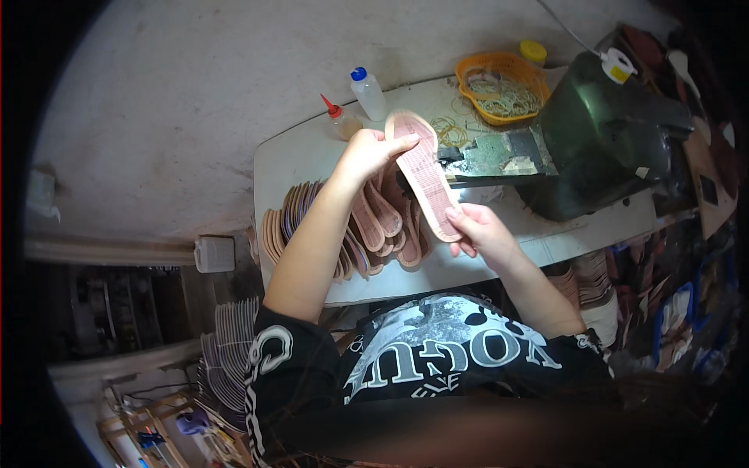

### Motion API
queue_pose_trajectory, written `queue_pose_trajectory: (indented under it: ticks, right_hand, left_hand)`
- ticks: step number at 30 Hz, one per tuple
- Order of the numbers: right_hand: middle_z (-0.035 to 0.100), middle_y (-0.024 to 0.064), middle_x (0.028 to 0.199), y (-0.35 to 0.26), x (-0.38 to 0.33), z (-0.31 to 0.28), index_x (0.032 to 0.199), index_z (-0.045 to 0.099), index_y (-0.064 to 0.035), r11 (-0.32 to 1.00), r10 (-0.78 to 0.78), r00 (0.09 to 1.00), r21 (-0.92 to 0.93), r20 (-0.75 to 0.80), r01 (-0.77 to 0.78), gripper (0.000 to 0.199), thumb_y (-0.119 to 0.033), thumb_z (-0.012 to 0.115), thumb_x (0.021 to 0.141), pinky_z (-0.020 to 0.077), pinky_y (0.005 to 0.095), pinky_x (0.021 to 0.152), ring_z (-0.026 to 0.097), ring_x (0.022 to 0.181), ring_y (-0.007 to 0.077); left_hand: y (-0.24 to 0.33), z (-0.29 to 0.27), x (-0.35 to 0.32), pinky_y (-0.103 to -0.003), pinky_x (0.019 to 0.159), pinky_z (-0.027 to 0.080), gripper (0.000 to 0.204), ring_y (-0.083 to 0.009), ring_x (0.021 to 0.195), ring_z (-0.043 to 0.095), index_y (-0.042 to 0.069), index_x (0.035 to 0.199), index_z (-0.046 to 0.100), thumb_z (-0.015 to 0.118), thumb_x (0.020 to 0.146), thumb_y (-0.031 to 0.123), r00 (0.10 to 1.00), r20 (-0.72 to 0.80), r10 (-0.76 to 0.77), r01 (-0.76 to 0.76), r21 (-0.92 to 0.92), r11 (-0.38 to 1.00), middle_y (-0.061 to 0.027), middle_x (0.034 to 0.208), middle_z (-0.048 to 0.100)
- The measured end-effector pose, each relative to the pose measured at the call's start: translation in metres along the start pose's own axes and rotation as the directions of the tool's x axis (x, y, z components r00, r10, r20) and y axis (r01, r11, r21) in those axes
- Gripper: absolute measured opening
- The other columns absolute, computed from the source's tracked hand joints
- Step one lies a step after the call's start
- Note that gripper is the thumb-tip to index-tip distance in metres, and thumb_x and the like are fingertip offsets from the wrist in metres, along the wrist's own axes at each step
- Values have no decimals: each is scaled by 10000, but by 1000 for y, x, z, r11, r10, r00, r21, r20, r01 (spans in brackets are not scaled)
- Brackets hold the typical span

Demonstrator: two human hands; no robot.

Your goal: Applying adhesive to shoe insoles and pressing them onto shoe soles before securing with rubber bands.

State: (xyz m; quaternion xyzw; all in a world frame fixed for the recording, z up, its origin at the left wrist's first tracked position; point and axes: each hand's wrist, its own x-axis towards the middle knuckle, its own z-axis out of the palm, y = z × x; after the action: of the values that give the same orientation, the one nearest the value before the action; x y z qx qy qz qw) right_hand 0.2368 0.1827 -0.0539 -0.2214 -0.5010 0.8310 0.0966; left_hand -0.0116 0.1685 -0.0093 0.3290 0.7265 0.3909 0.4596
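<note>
A pinkish shoe insole (424,173) with a pale edge is held up in both hands above the table. My left hand (369,154) grips its wide upper end, thumb lying across the face. Pinched in my right hand (478,231) is the narrow lower end. Below and to the left, several similar insoles (370,222) lie overlapping on the table, next to a leaning row of more insoles (300,207). Just right of the held insole stands a dark green machine (601,132), its worn arm (499,154) reaching toward the insole.
On the white table (515,242), a red-tipped bottle (341,119) and a blue-capped bottle (368,95) stand at the back. An orange basket (499,115) holds tangled cord or bands, with a yellow lid (533,52) behind. Stacked sole-shaped pieces (232,343) are at lower left; a white jug (214,254) sits farther up.
</note>
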Motion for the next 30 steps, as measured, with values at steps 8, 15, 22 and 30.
queue_pose_trajectory:
  ticks: [8,15,22,30]
  right_hand:
    - [581,34,675,-9,-10,78,1009,546,-17,1000,-10,985,10,171,9,298,-300,453,1001,433,189,455,550,513,77]
    - [612,79,635,77,65,43,882,568,2,901,343,937,-306,71,-306,392,-362,471,987,488,259,467,592,501,140]
    - [650,61,725,47,40,60,948,640,3,771,322,944,-600,80,-212,304,-288,552,953,498,242,567,624,615,115]
    - [645,35,889,26,23,32,973,607,0,671,-90,994,-741,-56,19,113,-69,605,884,494,262,734,611,806,109]
  left_hand:
    - [-70,-70,-78,-274,554,452,344,-129,556,517,27,820,578,641,885,359,926,-337,173,-278,-296,914,-30,692,567]
    - [-172,1,-153,-408,797,351,408,-288,925,464,88,837,528,787,634,328,775,-388,499,-14,779,627,-104,929,469]
    - [-218,17,-156,-412,794,332,236,-258,869,479,56,592,514,685,712,167,728,-362,582,-105,780,617,-49,763,502]
    - [-198,5,-164,-388,584,357,224,-295,657,455,6,628,426,624,732,-13,500,-479,722,-475,546,690,-125,714,460]
